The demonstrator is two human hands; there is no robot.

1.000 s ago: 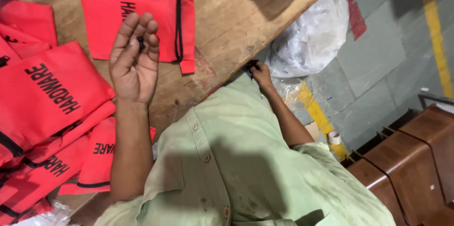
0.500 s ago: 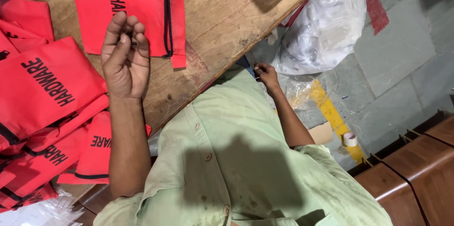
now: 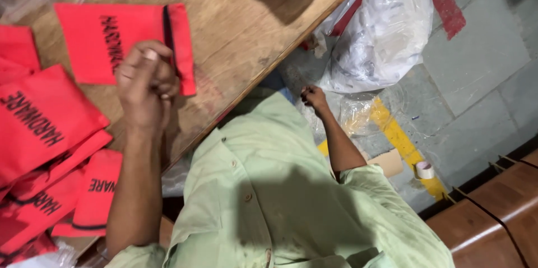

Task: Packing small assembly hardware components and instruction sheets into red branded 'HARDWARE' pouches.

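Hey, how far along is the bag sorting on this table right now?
Done: a pile of red bags lies stacked at the table's edge. In hand: the left hand rests curled over a single red bag lying flat and apart. The right hand hangs off the table near a clear plastic bag. What's left can't be counted.

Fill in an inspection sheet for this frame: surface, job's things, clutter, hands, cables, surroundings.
Surface: wooden table, worn and scuffed.
Job's things: flat red pouch lying alone; pile of red pouches overlapping at the table's end.
Clutter: clear plastic bag on the floor; tape roll.
Hands: left hand curled over the single pouch; right hand lowered beside the table edge, contents unclear.
Cables: nothing seen.
Surroundings: grey floor with yellow and red markings.
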